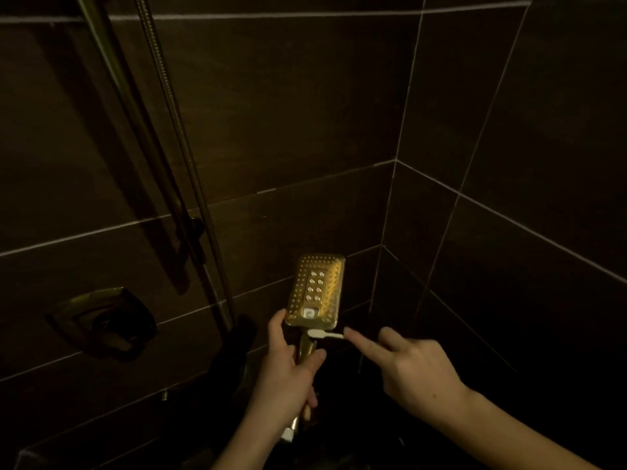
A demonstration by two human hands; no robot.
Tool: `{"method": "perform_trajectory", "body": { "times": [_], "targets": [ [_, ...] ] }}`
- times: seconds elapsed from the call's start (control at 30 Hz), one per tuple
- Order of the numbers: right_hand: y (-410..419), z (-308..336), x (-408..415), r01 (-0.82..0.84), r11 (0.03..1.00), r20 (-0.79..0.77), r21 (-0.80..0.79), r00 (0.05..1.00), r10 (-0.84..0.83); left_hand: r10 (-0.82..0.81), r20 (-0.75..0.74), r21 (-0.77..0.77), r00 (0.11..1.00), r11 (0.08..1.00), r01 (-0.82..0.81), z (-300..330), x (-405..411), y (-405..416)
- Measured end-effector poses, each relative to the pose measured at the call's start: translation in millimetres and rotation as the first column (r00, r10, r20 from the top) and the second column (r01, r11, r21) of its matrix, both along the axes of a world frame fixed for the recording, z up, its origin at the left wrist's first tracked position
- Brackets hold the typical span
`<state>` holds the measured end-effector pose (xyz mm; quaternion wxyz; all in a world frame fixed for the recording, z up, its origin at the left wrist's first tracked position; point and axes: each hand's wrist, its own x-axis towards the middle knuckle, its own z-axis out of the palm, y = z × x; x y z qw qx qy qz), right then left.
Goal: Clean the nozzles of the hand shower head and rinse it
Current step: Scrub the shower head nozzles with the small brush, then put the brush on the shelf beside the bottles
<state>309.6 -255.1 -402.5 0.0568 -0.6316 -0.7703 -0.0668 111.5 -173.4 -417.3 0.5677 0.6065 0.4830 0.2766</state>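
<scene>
The left hand (288,364) is closed round the handle of the shower head (315,290), holding it upright with its nozzle face toward the camera. The right hand (414,364) pinches a small brush (324,333) at the head's lower edge — scrubbing looks barely begun. No water is running — rinsing is still left.

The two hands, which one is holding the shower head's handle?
The left hand, wrapped around the gold handle below the shower head; the right hand holds a white brush.
</scene>
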Motion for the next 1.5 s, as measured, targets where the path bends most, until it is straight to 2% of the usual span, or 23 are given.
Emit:
{"method": "perform_trajectory", "body": {
  "times": [0.1, 0.23, 0.3, 0.33, 0.4, 0.47, 0.53, 0.6, 0.7, 0.77, 0.83, 0.97, 1.1, 1.3, 1.37, 1.5],
  "targets": [
    [1.8, 4.1, -1.0, 0.104, 0.994, -0.095, 0.033, 0.990, -0.100, 0.002, 0.022, 0.053, 1.000, 0.999, -0.004, 11.6, 6.5, 6.5],
    [-9.8, 5.2, 10.6, 0.069, 0.997, -0.272, 0.044, 0.961, -0.055, -0.038, 0.040, 0.087, 0.998, 0.996, 0.034, 20.4, 13.7, 8.5],
    [-22.8, 3.0, 24.8, 0.108, 0.993, -0.349, 0.055, 0.934, -0.082, -0.056, 0.012, 0.115, 0.998, 0.992, 0.054, 16.7, 23.3, 3.5],
    [-27.6, 1.3, 30.5, 0.147, 0.988, -0.399, 0.039, 0.909, -0.119, -0.035, -0.023, 0.176, 0.999, 0.984, 0.039, 13.5, 24.9, -0.1],
    [-32.6, 2.6, 44.5, 0.252, 0.965, -0.445, -0.078, 0.857, -0.260, 0.023, -0.073, 0.400, 0.997, 0.917, 0.009, 6.4, 27.5, -6.8],
    [-39.3, 3.4, 55.9, 0.299, 0.897, -0.340, -0.325, 0.848, -0.406, 0.039, -0.059, 0.601, 0.997, 0.799, 0.004, -0.2, 33.5, -9.7],
    [-49.2, 5.1, 64.4, 0.353, 0.848, -0.287, -0.394, 0.830, -0.479, 0.013, -0.068, 0.661, 0.998, 0.750, 0.035, -4.3, 42.3, -4.6],
    [-61.4, 6.8, 74.5, 0.424, 0.827, -0.283, -0.370, 0.796, -0.535, -0.029, -0.047, 0.591, 0.998, 0.805, 0.051, 2.4, 51.6, -2.6],
    [-82.9, 9.9, 89.0, 0.501, 0.788, -0.303, -0.357, 0.736, -0.605, -0.125, 0.066, 0.339, 0.990, 0.936, 0.095, 8.4, 71.7, -5.7],
    [-103.5, 11.8, 105.2, 0.556, 0.758, -0.364, -0.341, 0.666, -0.652, -0.187, 0.120, 0.245, 0.975, 0.957, 0.153, 12.0, 85.3, -11.4],
    [-131.4, 17.2, 121.9, 0.602, 0.724, -0.414, -0.335, 0.596, -0.688, -0.251, 0.120, 0.217, 0.960, 0.951, 0.222, 13.7, 99.8, -20.1],
    [-192.0, 37.6, 141.1, 0.697, 0.672, -0.433, -0.249, 0.541, -0.721, -0.373, 0.131, 0.182, 0.919, 0.920, 0.347, 13.6, 130.1, -39.3],
    [-247.6, 46.3, 163.9, 0.839, 0.511, -0.362, -0.189, 0.424, -0.830, -0.486, 0.150, 0.173, 0.861, 0.870, 0.461, 15.0, 159.7, -58.4],
    [-314.1, 41.3, 195.8, 0.942, 0.318, -0.330, -0.107, 0.268, -0.905, -0.592, 0.151, 0.177, 0.792, 0.804, 0.567, 22.2, 195.0, -86.0],
    [-327.1, 34.1, 209.0, 0.945, 0.313, -0.292, -0.093, 0.275, -0.916, -0.607, 0.154, 0.172, 0.780, 0.794, 0.584, 23.7, 204.0, -91.0],
    [-340.5, 22.5, 230.4, 0.955, 0.295, -0.316, -0.034, 0.270, -0.910, -0.621, 0.162, 0.179, 0.767, 0.783, 0.596, 28.7, 216.9, -95.3]
  ]
}}
